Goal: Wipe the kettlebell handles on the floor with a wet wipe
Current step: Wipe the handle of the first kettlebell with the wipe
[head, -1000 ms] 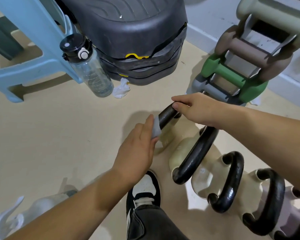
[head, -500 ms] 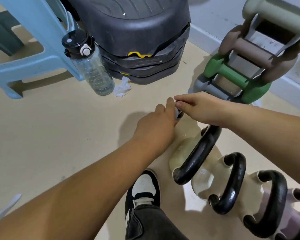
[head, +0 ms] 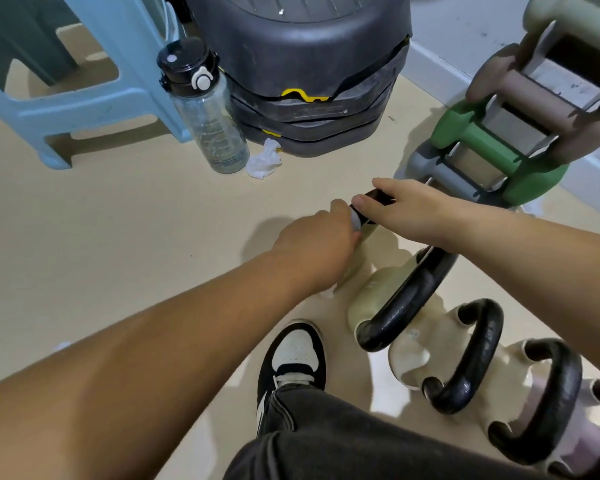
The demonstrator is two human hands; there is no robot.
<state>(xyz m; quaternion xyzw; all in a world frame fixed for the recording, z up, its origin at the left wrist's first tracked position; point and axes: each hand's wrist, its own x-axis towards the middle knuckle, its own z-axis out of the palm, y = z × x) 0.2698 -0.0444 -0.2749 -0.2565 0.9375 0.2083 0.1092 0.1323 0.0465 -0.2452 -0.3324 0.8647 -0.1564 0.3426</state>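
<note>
A: Where is the handle being cleaned, taking the row of kettlebells as the landmark?

B: It is the farthest handle [head: 374,202] of that row, on the end kettlebell nearest the dumbbell rack [head: 506,133]. Only a short black stretch of it shows between the two hands.

A: And the hands?

B: The left hand [head: 321,244] is clenched round the near part of the handle with the wet wipe [head: 355,221] pinched under its fingers — a small pale-grey fold shows at the thumb side. The right hand [head: 420,216] lies over the far part, fingers curled on the bar, steadying it. The two hands nearly touch.

A: Which way does the bar run from the wipe?

B: Its long axis runs up and to the right from the left hand, toward the rack, and passes under the right hand. So, I judge, the wipe has little bare bar ahead; the right hand would need to shift for the far part to be reached.

A: The other handles?

B: Three more black handles lie nearer the shoe [head: 297,358], none with a hand on it.
</note>
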